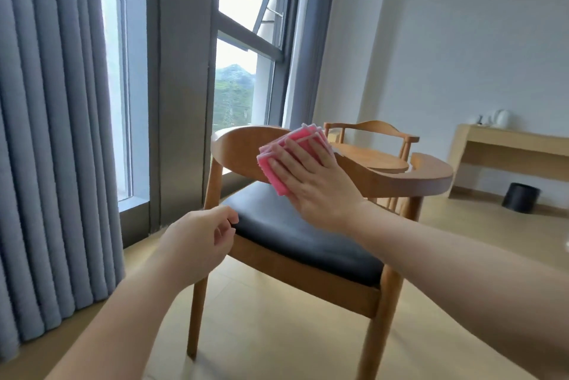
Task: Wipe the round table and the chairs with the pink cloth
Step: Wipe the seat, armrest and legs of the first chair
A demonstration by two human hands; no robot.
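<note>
A wooden chair with a black padded seat stands in front of me. My right hand lies flat, fingers straight and spread, pressing the folded pink cloth against the inside of the chair's curved backrest. My left hand hovers at the seat's left front corner, fingers loosely curled and holding nothing. Past the backrest I see part of the round wooden table top. A second wooden chair stands behind the table.
Grey curtains and a tall window fill the left. A low wooden desk with white items stands at the far right wall, with a black bin under it. The floor is pale wood.
</note>
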